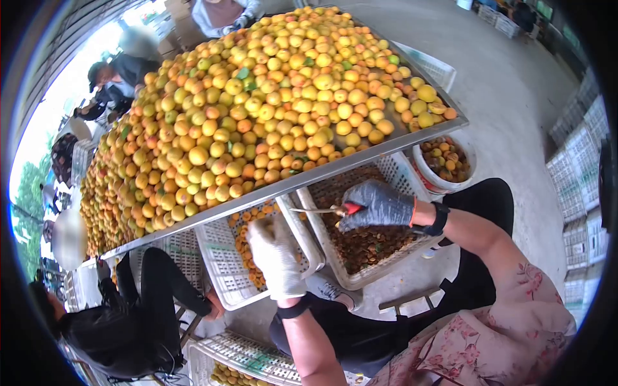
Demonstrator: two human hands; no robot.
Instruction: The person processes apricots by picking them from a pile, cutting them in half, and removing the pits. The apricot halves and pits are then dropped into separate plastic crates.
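My right hand (376,204), in a grey glove, is closed around the red handle of a knife (315,210). The thin blade points left, and a small brown piece shows at the glove's fingertips. Below it stands a white plastic crate (356,280) with dark brown pits (380,248) inside. My left hand (273,251), in a white glove, hangs over a second white crate (215,273) that holds orange apricot halves (241,239). Its fingers are smeared by motion. Just beyond both crates, whole apricots (270,96) are heaped on a metal-edged table (322,168).
A white bucket (473,161) of darker fruit stands right of the pit crate. Another crate (244,354) with fruit sits by my left knee. A person in black (116,334) sits at my left; others (122,74) are across the table. Stacked crates (573,180) line the right.
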